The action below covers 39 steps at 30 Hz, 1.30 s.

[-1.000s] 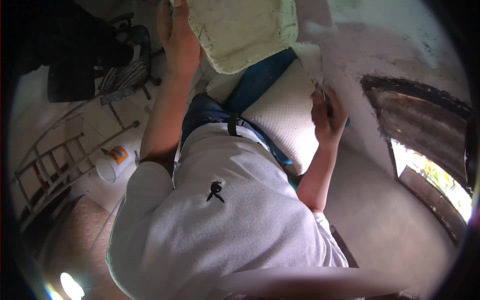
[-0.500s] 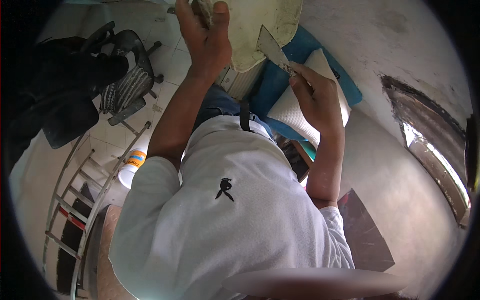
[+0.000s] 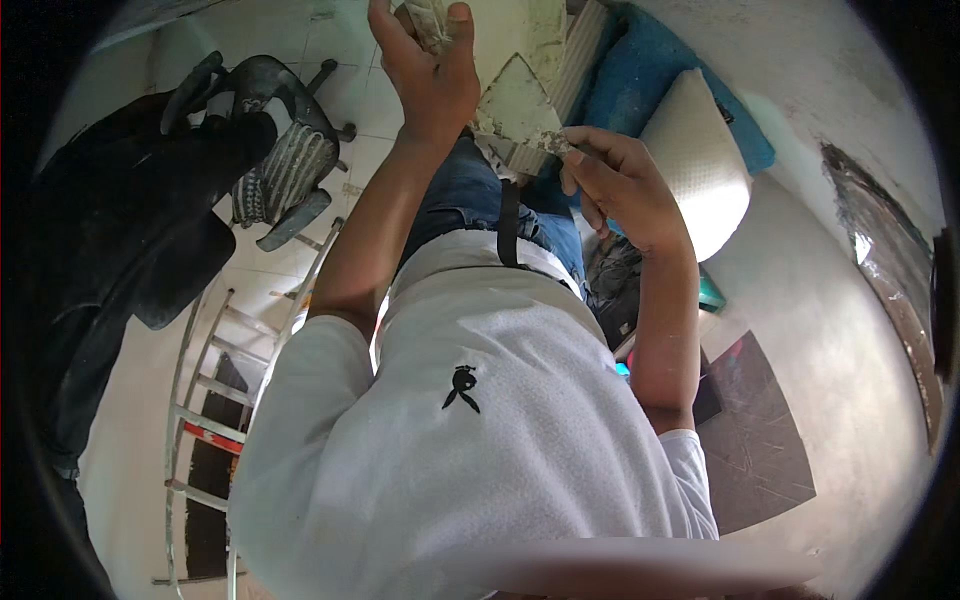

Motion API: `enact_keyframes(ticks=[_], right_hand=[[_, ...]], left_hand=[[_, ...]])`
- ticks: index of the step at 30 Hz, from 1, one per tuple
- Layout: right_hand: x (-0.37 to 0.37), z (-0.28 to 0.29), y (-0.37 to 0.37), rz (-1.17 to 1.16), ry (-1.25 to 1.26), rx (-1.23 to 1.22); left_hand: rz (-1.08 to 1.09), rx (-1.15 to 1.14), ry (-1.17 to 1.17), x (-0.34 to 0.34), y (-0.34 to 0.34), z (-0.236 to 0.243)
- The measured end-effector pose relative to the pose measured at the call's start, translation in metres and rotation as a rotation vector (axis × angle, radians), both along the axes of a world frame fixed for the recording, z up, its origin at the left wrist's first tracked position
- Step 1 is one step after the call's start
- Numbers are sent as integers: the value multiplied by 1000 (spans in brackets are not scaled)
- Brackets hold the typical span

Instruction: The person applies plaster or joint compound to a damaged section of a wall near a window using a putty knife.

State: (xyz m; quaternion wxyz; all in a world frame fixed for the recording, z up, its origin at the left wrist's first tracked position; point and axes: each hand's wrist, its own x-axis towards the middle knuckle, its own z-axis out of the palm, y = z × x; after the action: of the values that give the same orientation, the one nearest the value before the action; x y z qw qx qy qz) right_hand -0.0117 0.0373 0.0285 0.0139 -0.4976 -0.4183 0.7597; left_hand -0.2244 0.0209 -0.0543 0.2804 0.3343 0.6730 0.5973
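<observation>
Ladder (image 3: 211,424): at left
Chair (image 3: 288,150): black, beyond ladder
Blue cushion (image 3: 640,65): partly behind white pillow (image 3: 695,165)
Pale board (image 3: 520,35): at top edge, cut off
Left hand (image 3: 437,90): curled, gripping board
Right hand (image 3: 628,192): fingers closed on scraper (image 3: 518,102), blade overlapping board

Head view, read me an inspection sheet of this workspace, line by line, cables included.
Surface: pale tiled floor.
Things in use: scraper, blade smeared; pale tray, cut off by the top edge.
Clutter: dark chair, metal ladder, white cushion-like thing.
Hands: left hand grips the tray; right hand holds the scraper, blade contact unclear.
Cables: nothing seen.
Surroundings: pale wall at right; dark flat panel, lower right.
</observation>
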Motion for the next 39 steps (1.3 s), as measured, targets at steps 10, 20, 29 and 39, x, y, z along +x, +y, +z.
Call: enact_keyframes(ticks=[10, 20, 29, 39], right_hand=[[18, -47, -38, -321, 18, 103], [32, -34, -62, 342, -322, 1361], [71, -2, -51, 231, -208, 1371], [19, 57, -29, 68, -472, 1159]], left_hand=[[-88, -35, -66, -9, -14, -42], [11, -99, -629, -7, 13, -24], [5, -33, -609, -19, 17, 0], [-104, 345, -585, -25, -6, 11]])
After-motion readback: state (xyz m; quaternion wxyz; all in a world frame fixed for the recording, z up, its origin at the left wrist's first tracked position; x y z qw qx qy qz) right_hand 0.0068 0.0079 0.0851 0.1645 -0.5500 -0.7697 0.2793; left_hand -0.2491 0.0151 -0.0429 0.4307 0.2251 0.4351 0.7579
